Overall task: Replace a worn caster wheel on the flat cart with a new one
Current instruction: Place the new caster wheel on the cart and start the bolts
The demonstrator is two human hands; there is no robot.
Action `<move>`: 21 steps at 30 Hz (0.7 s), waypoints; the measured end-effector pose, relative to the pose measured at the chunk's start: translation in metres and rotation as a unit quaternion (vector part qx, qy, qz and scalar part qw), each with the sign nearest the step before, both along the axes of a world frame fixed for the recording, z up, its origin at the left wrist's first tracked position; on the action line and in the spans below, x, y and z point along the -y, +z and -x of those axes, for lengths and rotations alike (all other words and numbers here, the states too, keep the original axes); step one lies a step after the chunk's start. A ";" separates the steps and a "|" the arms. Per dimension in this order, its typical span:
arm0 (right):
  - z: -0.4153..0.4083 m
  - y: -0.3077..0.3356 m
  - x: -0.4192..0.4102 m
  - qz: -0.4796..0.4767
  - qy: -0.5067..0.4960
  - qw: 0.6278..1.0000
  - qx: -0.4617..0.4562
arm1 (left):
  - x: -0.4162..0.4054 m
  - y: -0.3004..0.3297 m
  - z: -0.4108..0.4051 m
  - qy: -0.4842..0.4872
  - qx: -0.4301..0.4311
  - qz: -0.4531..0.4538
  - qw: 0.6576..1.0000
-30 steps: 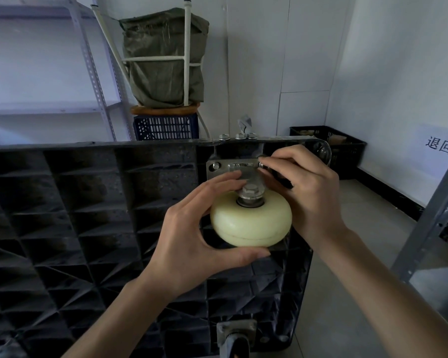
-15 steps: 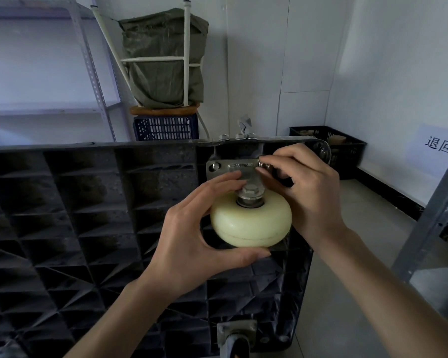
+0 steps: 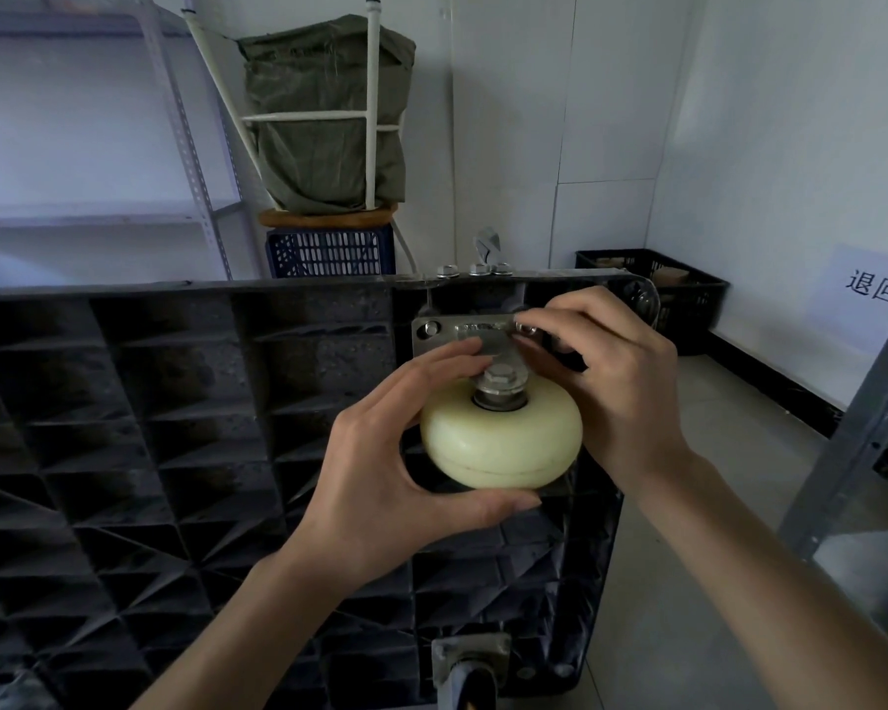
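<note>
Up close: flat cart (image 3: 150, 427) tipped on its side, ribbed black underside facing the camera. Cream caster wheel (image 3: 501, 440) against the cart's upper right corner, hex nut (image 3: 498, 374) at its hub, steel mounting plate (image 3: 462, 333) behind it. Left hand (image 3: 406, 463) curled round the wheel, thumb under the rim, fingers over the top beside the nut. Right hand (image 3: 611, 381) curled behind the wheel, fingertips pinching at a bolt (image 3: 524, 329) in the plate's upper right corner. Three loose nuts (image 3: 478, 269) resting on the cart's top edge. Second caster (image 3: 470, 668) at the lower edge, partly cut off.
</note>
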State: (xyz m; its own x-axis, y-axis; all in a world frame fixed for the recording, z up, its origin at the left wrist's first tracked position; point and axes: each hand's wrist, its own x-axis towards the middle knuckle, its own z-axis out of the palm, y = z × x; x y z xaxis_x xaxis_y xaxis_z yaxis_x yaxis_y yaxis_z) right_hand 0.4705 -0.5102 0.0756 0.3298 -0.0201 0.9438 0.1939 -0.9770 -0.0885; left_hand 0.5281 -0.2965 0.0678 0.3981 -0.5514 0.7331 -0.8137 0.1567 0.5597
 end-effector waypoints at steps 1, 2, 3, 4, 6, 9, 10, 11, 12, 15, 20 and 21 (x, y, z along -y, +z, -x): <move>0.001 -0.001 0.002 0.001 0.006 1.000 -0.008 | 0.000 0.000 0.000 0.000 0.000 0.000 1.000; 0.003 -0.002 0.003 0.001 0.011 1.000 -0.015 | 0.000 0.000 0.000 -0.001 -0.001 0.000 1.000; 0.005 -0.002 0.004 0.002 0.013 1.000 -0.019 | 0.000 0.000 0.000 -0.002 -0.002 0.001 1.000; 0.005 -0.003 0.004 0.003 0.013 1.000 -0.019 | 0.000 0.000 0.000 -0.002 -0.002 0.001 1.000; 0.005 -0.001 0.004 0.006 0.006 1.000 -0.012 | 0.000 0.000 0.000 -0.002 -0.002 0.001 1.000; 0.002 0.000 0.002 -0.001 -0.012 1.000 0.006 | 0.000 -0.001 -0.001 -0.001 -0.002 0.002 1.000; 0.001 0.001 0.001 -0.006 -0.017 1.000 0.007 | 0.000 0.000 -0.001 -0.001 -0.002 0.002 1.000; 0.002 0.001 0.001 -0.009 -0.021 1.000 0.005 | 0.000 0.000 0.000 -0.001 -0.001 0.001 1.000; 0.002 0.002 0.000 -0.011 -0.024 1.000 0.002 | 0.000 0.001 0.000 0.000 -0.001 0.000 1.000; 0.004 0.002 -0.001 -0.013 -0.014 1.000 -0.015 | -0.001 0.002 0.001 0.002 0.001 -0.001 1.000; 0.002 0.000 0.006 0.010 0.012 0.999 -0.030 | 0.000 0.001 0.002 0.002 0.000 0.000 1.000; 0.001 0.000 0.007 0.014 0.010 0.999 -0.027 | 0.000 0.001 0.002 0.002 0.000 0.001 1.000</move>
State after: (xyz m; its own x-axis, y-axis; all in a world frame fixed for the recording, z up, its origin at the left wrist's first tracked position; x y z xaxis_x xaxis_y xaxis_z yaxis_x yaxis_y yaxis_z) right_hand 0.4690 -0.5169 0.0755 0.3802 0.0131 0.9248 0.2082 -0.9755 -0.0717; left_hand 0.5265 -0.2965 0.0688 0.4002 -0.5481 0.7344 -0.8149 0.1538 0.5588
